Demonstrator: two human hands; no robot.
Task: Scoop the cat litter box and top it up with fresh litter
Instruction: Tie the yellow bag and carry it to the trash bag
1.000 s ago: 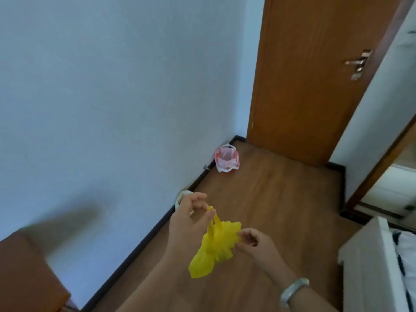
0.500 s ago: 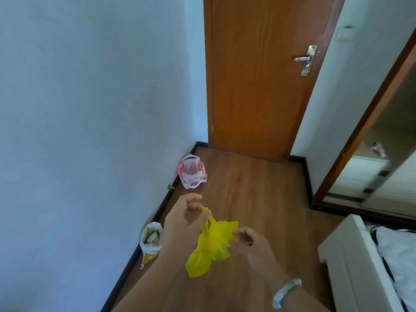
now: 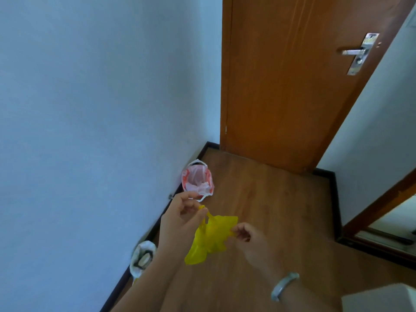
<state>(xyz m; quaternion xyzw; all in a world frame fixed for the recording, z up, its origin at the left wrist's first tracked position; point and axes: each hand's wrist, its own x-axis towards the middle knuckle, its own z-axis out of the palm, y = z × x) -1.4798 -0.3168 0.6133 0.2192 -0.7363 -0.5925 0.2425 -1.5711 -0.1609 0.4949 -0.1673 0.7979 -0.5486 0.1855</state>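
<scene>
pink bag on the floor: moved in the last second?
No. The pink bag still sits against the baseboard near the door corner; only the camera turned.

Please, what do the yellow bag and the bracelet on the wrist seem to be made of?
The yellow bag looks like thin plastic film: it crumples and hangs limp where the left hand and right hand pinch it. The bracelet is probably metal, silver-grey with a soft shine; polished stone cannot be ruled out.
</scene>
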